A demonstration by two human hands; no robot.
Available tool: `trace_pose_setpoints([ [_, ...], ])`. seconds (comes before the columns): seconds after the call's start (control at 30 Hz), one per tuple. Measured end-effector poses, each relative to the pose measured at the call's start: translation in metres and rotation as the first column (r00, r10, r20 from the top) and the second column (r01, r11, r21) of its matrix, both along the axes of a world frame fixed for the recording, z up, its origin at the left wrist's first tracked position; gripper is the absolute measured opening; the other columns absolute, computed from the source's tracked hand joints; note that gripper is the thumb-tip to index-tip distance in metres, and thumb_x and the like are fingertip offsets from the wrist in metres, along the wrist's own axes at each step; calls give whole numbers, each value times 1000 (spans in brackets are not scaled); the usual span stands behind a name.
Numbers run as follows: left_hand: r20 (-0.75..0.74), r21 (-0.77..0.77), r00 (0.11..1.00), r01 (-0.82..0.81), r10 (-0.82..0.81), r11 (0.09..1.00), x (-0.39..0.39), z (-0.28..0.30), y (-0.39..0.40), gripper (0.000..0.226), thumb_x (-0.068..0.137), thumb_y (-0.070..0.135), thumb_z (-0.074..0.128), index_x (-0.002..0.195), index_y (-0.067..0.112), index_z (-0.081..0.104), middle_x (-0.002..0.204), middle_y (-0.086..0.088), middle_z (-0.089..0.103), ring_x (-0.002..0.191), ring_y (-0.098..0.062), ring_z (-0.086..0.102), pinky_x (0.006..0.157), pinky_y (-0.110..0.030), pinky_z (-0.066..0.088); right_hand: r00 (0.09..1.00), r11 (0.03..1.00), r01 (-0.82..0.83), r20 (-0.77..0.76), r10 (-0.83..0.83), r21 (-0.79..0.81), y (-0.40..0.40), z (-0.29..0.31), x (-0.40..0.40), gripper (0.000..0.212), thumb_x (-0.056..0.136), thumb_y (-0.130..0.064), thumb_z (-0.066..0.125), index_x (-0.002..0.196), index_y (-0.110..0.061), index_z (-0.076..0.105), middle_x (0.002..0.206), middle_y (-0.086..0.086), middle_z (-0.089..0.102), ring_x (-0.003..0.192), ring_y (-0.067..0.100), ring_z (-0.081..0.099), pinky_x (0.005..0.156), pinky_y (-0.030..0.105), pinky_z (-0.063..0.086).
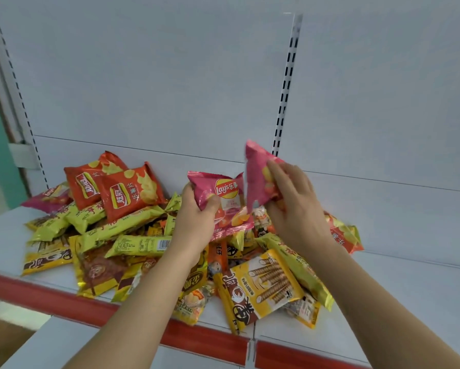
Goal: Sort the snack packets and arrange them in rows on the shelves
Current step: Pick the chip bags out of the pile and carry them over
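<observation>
A heap of snack packets lies on the white shelf [399, 286]. My left hand [194, 217] grips a pink Lay's chip bag [225, 198] by its left edge, held above the pile. My right hand [293, 201] holds a second pink chip bag [258, 174], raised upright just right of the first. Two orange-red chip bags [129, 194] lean at the back left, and a third pink bag [49, 199] lies at the far left. Long yellow packets [141, 245] and a yellow wafer-roll pack [266, 282] fill the middle and front.
The shelf has a red front strip [63, 296] and a white back panel with slotted uprights [285, 83]. Bare shelf surface extends to the right of the pile. Another orange-red bag [342, 233] sits behind my right wrist.
</observation>
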State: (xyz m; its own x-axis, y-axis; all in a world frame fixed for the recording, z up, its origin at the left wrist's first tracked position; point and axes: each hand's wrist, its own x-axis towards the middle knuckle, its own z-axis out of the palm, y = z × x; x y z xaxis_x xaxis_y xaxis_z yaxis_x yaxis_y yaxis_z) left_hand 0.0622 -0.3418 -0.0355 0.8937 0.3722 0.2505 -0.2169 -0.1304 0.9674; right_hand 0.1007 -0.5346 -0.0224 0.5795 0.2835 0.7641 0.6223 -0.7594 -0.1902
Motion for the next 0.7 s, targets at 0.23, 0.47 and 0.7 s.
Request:
trace_pose_setpoints([
  [0.23,41,-81,998,58,-55,995,-16,6,4,48,97,59,55,139,41,38,121,20,63,96,8,66,81,-17,55,959,965,-207,-226,168,-159,45,-24,-29,67,98,-38,31,159,-42,2,167,-5,-16,151,19,-26,123,46,4],
  [0.47,69,-25,994,-83,85,996,-34,-2,59,100,73,72,76,155,44,25,140,13,62,124,-8,63,109,-43,51,906,914,-350,-174,386,207,99,-23,-37,48,102,-41,49,149,-41,40,165,-11,16,135,29,49,107,50,46],
  [0.7,72,-32,994,-85,87,996,-50,-1,141,99,84,53,79,160,41,17,133,20,60,118,2,61,111,-36,48,849,899,-320,-330,413,301,183,-18,-54,72,92,-66,50,154,-51,16,134,-8,54,102,-7,56,86,23,47],
])
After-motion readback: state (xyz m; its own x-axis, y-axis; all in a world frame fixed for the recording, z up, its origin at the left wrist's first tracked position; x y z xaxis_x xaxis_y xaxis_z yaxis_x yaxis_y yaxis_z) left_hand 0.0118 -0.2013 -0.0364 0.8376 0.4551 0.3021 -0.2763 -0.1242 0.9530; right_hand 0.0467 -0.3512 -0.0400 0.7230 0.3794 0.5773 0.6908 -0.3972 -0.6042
